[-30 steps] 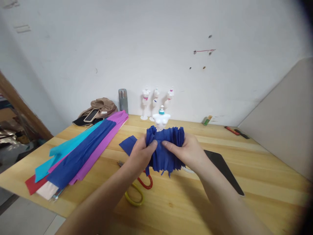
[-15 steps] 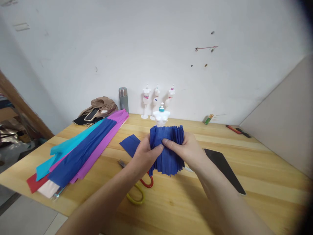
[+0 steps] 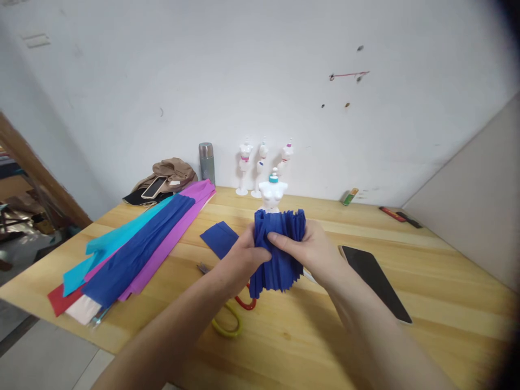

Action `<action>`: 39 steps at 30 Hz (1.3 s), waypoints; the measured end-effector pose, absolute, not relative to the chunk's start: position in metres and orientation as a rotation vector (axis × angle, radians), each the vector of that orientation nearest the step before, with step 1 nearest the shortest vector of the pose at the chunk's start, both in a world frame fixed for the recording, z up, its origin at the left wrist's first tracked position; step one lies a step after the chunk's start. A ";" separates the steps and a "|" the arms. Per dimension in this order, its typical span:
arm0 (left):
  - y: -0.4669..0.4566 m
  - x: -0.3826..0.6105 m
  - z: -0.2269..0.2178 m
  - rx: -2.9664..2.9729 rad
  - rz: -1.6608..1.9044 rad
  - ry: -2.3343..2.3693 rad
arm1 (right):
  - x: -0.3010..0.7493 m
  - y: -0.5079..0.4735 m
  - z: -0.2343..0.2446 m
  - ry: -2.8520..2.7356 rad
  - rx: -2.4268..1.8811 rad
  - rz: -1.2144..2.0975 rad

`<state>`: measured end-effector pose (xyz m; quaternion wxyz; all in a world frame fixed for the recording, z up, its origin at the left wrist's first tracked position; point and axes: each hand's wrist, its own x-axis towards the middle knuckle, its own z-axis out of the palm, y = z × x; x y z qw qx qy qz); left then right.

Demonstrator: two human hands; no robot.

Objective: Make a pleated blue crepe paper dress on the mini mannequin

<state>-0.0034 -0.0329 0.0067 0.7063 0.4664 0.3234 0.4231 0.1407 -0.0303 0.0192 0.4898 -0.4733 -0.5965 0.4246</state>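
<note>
A pleated piece of dark blue crepe paper (image 3: 280,271) is gathered like a skirt below a small white mannequin torso (image 3: 272,196) standing on the wooden table (image 3: 447,281). My left hand (image 3: 244,259) pinches the pleats from the left side. My right hand (image 3: 312,249) wraps round them from the right, thumb pressed on the front. Both hands are closed on the paper at its upper part. Under my left wrist lie scissors (image 3: 231,317) with one red and one yellow handle loop.
Long folded crepe sheets (image 3: 134,252) in blue, purple, cyan, red and white lie at the left. A loose blue paper scrap (image 3: 219,238) sits behind my left hand. A dark phone (image 3: 376,281) lies at the right. Three small mannequins (image 3: 262,162), a flask (image 3: 206,161) and a brown bag (image 3: 166,176) stand near the wall.
The pleats have been drawn tighter into a narrower bundle, the ragged lower edge now hangs even, and both hands have shifted slightly right toward the mannequin.
</note>
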 end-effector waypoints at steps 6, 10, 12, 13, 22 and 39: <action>-0.031 -0.004 0.000 1.075 0.978 0.753 | 0.141 -0.028 0.017 -1.325 -1.090 1.205; -0.033 -0.003 0.002 1.105 0.981 0.858 | 0.142 -0.027 0.016 -1.302 -1.070 1.203; -0.034 -0.003 0.003 1.109 0.982 0.876 | 0.142 -0.027 0.016 -1.320 -1.087 1.172; -0.034 -0.003 0.003 1.106 0.981 0.877 | 0.141 -0.027 0.016 -1.334 -1.100 1.147; -0.035 0.002 0.002 1.072 1.017 0.822 | 0.136 -0.030 0.018 -1.462 -1.262 0.903; -0.033 0.000 0.003 1.181 1.060 0.905 | 0.148 -0.027 0.022 -1.508 -1.108 1.173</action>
